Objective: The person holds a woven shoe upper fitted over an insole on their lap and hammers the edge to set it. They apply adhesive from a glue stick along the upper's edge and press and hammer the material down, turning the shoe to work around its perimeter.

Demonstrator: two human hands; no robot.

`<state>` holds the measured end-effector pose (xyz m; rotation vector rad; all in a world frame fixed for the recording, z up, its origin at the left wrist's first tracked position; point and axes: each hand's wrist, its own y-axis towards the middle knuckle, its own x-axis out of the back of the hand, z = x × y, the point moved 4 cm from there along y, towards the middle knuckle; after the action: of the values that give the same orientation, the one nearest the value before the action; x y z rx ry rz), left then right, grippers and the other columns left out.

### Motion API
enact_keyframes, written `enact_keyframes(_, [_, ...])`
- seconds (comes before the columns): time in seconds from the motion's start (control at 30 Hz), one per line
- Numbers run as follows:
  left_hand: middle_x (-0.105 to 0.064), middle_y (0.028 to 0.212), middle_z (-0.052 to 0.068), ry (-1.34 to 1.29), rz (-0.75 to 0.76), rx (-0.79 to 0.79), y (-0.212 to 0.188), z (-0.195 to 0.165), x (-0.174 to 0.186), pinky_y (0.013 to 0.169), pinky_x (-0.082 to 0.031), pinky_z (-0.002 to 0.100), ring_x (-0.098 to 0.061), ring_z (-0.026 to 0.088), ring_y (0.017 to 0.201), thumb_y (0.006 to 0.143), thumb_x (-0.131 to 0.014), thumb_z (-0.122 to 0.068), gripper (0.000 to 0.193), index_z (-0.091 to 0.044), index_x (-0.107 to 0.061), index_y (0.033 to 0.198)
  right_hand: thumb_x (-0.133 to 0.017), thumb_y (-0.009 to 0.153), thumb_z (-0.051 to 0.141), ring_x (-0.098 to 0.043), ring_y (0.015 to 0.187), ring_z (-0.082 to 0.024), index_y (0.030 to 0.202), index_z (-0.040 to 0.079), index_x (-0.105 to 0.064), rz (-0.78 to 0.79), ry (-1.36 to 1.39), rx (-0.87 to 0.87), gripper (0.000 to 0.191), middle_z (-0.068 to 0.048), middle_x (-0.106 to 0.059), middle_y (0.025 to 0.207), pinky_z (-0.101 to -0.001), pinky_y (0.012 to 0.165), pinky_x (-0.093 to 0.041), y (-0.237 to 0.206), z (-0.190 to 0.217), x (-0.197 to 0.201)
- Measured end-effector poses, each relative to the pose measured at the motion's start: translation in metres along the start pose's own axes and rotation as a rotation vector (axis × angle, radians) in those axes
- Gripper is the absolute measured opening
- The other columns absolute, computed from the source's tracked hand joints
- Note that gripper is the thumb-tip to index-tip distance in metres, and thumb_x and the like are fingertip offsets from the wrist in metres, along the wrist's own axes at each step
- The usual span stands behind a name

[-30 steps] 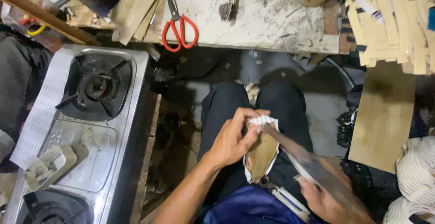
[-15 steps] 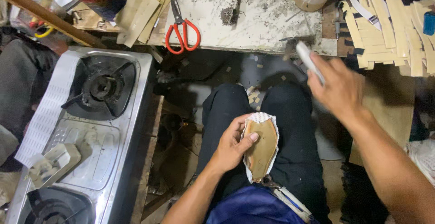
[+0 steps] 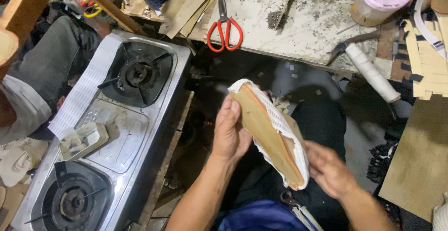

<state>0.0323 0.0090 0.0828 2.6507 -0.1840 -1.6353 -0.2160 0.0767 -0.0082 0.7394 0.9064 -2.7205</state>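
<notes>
Left hand (image 3: pixel 232 135) grips the tan shoe sole (image 3: pixel 270 135) with white mesh lining at its 9 o'clock edge; right hand (image 3: pixel 329 169) pinches the heel end at 5 o'clock. Judged step: turning the piece for inspection over the lap. Red scissors (image 3: pixel 224 28) lie at 12 o'clock. The sole's underside is hidden.

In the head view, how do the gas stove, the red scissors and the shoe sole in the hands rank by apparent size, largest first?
1. Gas stove, clearly largest.
2. Shoe sole; it is nearer the camera, so its size is inflated.
3. Red scissors, smallest.
</notes>
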Motion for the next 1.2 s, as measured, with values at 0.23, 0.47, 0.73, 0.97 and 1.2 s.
enact_keyframes(0.23, [-0.061, 0.149, 0.006, 0.401, -0.152, 0.081, -0.011, 0.024, 0.016, 0.112, -0.049, 0.034, -0.06, 0.015, 0.135, 0.106, -0.052, -0.036, 0.057, 0.002, -0.053, 0.148, -0.071, 0.086, 0.013, -0.073, 0.103, -0.028, 0.134, -0.009, -0.059, -0.428, -0.498, 0.503, 0.054, -0.021, -0.074, 0.117, -0.0376, 0.093, -0.056, -0.066, -0.016, -0.021])
enact_keyframes(0.47, [-0.071, 0.123, 0.013, 0.272, -0.27, 0.325, -0.05, 0.072, 0.062, 0.097, -0.055, 0.035, -0.069, 0.019, 0.108, 0.101, -0.063, -0.015, 0.043, 0.005, -0.056, 0.139, -0.072, 0.088, 0.031, -0.072, 0.107, -0.025, 0.125, -0.004, -0.067, -0.184, -1.139, 0.728, 0.051, -0.017, -0.073, 0.111, -0.035, 0.096, -0.055, -0.113, -0.004, -0.055])
enact_keyframes(0.73, [-0.071, 0.123, 0.013, 0.223, -0.067, 0.537, -0.115, 0.076, 0.053, 0.101, -0.053, 0.036, -0.068, 0.018, 0.11, 0.102, -0.061, -0.013, 0.038, 0.006, -0.059, 0.135, -0.057, 0.099, 0.023, -0.068, 0.098, -0.018, 0.131, -0.005, -0.066, -0.267, -0.129, 0.159, 0.044, -0.013, -0.074, 0.112, -0.0349, 0.089, -0.053, -0.081, -0.029, -0.022])
enact_keyframes(0.97, [-0.073, 0.115, 0.012, 0.362, -0.143, 0.531, -0.114, 0.069, 0.04, 0.096, -0.053, 0.033, -0.068, 0.017, 0.104, 0.101, -0.064, -0.011, 0.031, 0.008, -0.066, 0.125, -0.066, 0.09, 0.004, -0.072, 0.095, -0.019, 0.118, -0.009, -0.071, -0.347, 0.0, 0.2, 0.031, -0.016, -0.079, 0.106, -0.0348, 0.089, -0.057, -0.091, -0.036, -0.008])
enact_keyframes(1.2, [-0.074, 0.106, 0.012, 0.485, -0.254, 0.416, -0.117, 0.069, 0.037, 0.089, -0.054, 0.031, -0.067, 0.015, 0.093, 0.092, -0.073, 0.0, 0.007, 0.003, -0.07, 0.098, -0.07, 0.091, -0.001, -0.07, 0.094, -0.018, 0.106, -0.002, -0.074, -0.325, 0.152, 0.299, 0.015, -0.014, -0.076, 0.103, -0.0365, 0.088, -0.056, -0.096, -0.044, 0.009])
